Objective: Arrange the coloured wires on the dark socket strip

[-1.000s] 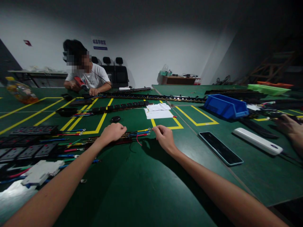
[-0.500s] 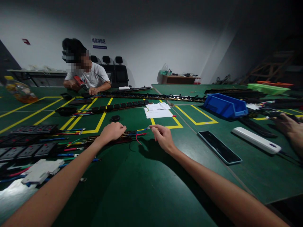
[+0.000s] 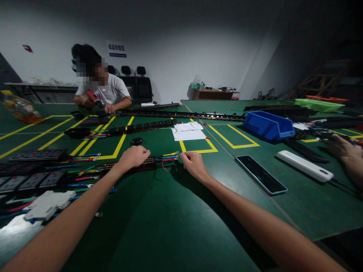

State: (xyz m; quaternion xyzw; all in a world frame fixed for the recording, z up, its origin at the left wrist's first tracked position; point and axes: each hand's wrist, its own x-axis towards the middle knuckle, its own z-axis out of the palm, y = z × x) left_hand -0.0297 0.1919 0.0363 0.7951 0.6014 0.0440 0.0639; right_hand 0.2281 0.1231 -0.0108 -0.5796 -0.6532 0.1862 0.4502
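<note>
My left hand (image 3: 134, 157) is closed over a bundle of coloured wires (image 3: 154, 161) lying on the green table; its fingers are mostly turned away from view. Out of the bundle, to the right, run yellow, blue and red wires with metal ring terminals (image 3: 177, 153) on their ends. A thin red wire (image 3: 163, 166) curls down below them. Right beside the terminals is my right hand (image 3: 194, 164), with thumb and fingers pinched together. Whether a terminal or wire tip is between those fingertips cannot be made out.
At left lie black socket strips (image 3: 32, 179) with wire leads and a white plastic part (image 3: 49, 204). Rightward are a phone (image 3: 259, 174), a white bar-shaped device (image 3: 304, 165) and a blue bin (image 3: 268, 125). A co-worker (image 3: 104, 88) holds a red tool opposite; another person's hand (image 3: 344, 149) shows at right.
My right fingertips have moved slightly off the blue wire's terminal they were pinching. The wire ends now lie closer together, with the yellow one showing on top. My left hand stays on the bundle.
</note>
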